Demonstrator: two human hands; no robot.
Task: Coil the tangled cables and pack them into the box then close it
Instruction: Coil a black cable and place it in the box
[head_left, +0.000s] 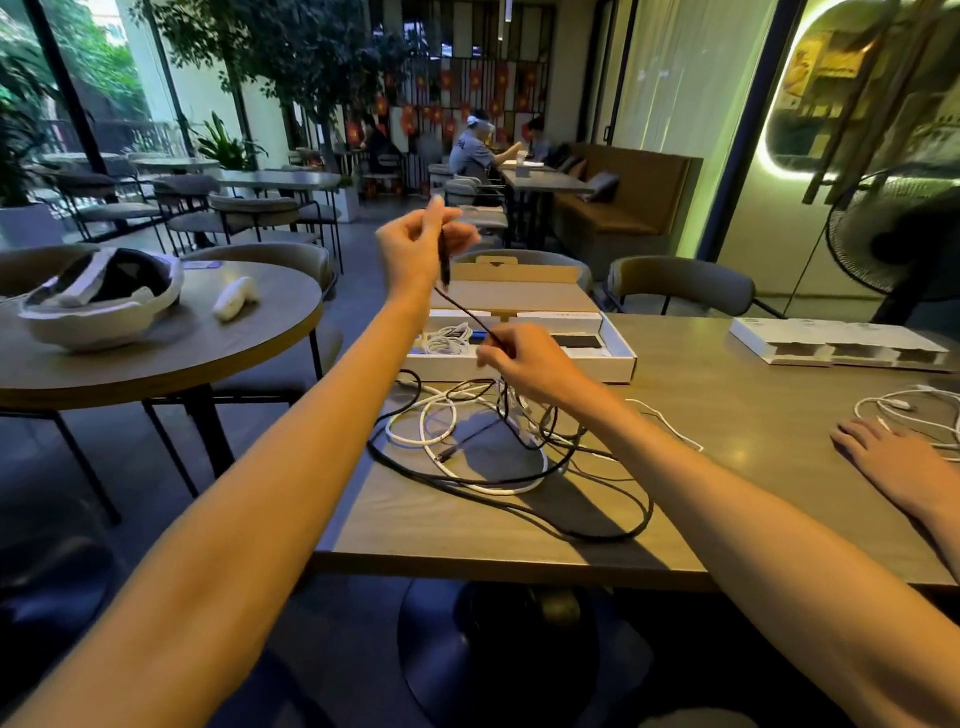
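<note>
A tangle of black and white cables (483, 447) lies on the wooden table (701, 499) in front of me. My left hand (415, 249) is raised above the table and pinches the plug end of a black cable (465, 312). That cable runs taut down to my right hand (524, 364), which grips it just above the tangle. Behind my hands stands an open white box (618, 358) with its cardboard lid (514, 291) tipped back. A coiled white cable (447, 340) lies in the box's left compartment.
Another person's hand (893, 457) rests on the table at the right beside a loose white cable (914, 415). A white packaging insert (836, 343) lies at the far right. A round table (171, 353) with a headset stands to the left. Chairs and a fan (898, 234) stand behind.
</note>
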